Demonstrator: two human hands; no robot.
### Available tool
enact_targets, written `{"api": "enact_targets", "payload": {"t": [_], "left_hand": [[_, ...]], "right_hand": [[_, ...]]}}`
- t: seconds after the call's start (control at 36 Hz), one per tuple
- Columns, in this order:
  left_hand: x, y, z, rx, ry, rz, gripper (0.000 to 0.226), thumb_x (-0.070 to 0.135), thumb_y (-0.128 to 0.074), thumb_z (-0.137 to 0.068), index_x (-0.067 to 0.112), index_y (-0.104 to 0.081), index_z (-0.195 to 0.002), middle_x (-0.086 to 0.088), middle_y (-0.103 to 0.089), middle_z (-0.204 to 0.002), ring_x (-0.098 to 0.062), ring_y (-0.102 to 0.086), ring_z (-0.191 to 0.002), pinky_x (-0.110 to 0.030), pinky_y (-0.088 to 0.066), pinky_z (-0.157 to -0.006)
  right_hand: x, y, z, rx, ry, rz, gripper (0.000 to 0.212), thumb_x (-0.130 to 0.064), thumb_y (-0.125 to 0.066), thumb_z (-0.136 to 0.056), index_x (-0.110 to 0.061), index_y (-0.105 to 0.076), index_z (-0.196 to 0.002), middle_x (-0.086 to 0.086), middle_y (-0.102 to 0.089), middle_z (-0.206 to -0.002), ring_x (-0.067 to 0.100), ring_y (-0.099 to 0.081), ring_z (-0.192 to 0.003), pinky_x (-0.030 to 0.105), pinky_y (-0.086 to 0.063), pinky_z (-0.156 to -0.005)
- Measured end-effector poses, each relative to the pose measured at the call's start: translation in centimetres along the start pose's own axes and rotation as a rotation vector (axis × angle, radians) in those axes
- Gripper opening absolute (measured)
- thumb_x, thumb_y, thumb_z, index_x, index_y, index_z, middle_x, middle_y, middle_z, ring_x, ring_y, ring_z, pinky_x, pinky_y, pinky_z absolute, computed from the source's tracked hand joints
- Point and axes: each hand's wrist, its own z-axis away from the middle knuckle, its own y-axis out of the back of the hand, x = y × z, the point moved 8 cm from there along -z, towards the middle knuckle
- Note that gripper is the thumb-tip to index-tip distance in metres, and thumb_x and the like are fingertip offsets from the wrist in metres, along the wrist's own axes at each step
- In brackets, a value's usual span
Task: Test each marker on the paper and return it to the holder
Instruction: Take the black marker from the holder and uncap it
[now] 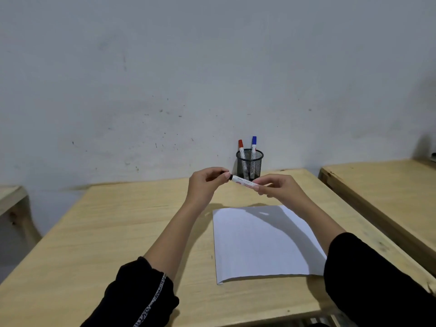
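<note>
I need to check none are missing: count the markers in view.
3: a red-capped marker and a blue-capped marker stand in the mesh holder; a third marker is held between both hands.

We see both forearms stretched forward and raised, bare from the pushed-up black sleeves to the wrists. The left hand (pixel 207 182) is curled, its thumb and first fingers pinched together at the tips. The right hand (pixel 276 186) faces it – very near, fingers bent inward (the palm turned down) and closed in a light pinch too.
</note>
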Motion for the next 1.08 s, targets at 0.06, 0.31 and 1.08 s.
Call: {"api": "enact_targets", "payload": {"t": [0.06,0.31,1.08], "left_hand": [[-0.8,0.0,0.3,0.005,0.02,0.057,0.009,0.008,-0.068,-0.084,0.016,-0.072,-0.082,0.001,-0.071,-0.074,-0.007,-0.066,-0.071,-0.018,-0.053,-0.08],[-2.5,-1.8,1.0,0.045,0.111,0.311,0.009,0.001,-0.065,-0.084,0.004,-0.07,-0.091,0.006,-0.074,-0.07,-0.003,-0.07,-0.07,-0.012,-0.054,-0.072],[-5.8,5.3,0.8,0.032,0.267,-0.471,0.008,0.008,-0.067,-0.08,0.003,-0.071,-0.076,-0.001,-0.066,-0.07,-0.011,-0.057,-0.061,-0.017,-0.045,-0.05]], "right_hand": [[0.5,0.5,0.3,0.026,-0.018,-0.091,0.013,-0.011,-0.074,-0.078,-0.01,-0.074,-0.09,-0.005,-0.069,-0.072,0.007,-0.061,-0.065,0.013,-0.047,-0.061],[3.0,-1.0,1.0,0.285,-0.142,-0.959,0.008,-0.002,-0.064,-0.084,-0.009,-0.064,-0.081,-0.005,-0.062,-0.06,0.002,-0.059,-0.052,0.007,-0.05,-0.053],[2.3,-2.2,0.0,0.202,-0.085,-0.629,0.01,0.003,-0.064,-0.082,-0.006,-0.064,-0.084,-0.005,-0.067,-0.061,0.001,-0.061,-0.056,0.011,-0.049,-0.059]]}}
